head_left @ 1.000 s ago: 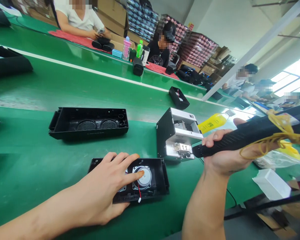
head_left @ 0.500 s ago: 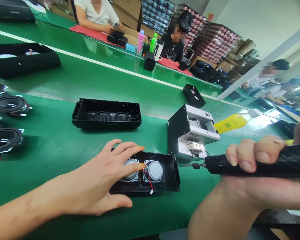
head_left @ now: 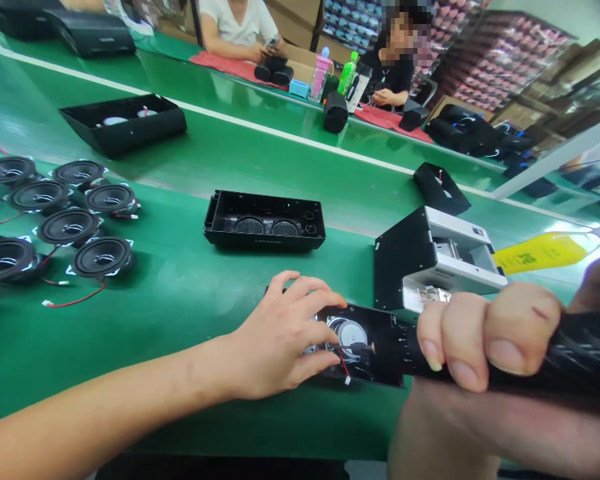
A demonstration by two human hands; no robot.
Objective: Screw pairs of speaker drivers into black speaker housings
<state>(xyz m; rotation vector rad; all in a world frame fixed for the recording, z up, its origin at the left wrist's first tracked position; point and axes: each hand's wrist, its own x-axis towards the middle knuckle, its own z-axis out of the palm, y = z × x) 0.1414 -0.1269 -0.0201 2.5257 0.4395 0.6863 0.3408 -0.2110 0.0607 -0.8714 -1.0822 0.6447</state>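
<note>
My left hand (head_left: 280,330) lies with spread fingers on a black speaker housing (head_left: 375,363) that holds round silver-backed drivers (head_left: 347,333) and a red wire. My right hand (head_left: 485,340) is wrapped round a black electric screwdriver (head_left: 575,357). Its bit tip rests at the driver inside the housing, just right of my left fingertips. A second, empty black housing (head_left: 264,221) lies farther back on the green belt.
Several loose black speaker drivers (head_left: 60,220) sit at the left. A black and white screw feeder (head_left: 430,263) stands behind the housing, a yellow bottle (head_left: 540,252) to its right. More housings (head_left: 125,122) lie on the far belt, where other people sit.
The screwdriver has swung left from the screw feeder until its bit reaches the driver in the housing. My left hand stays on the housing. The view has shifted left, showing more loose drivers.
</note>
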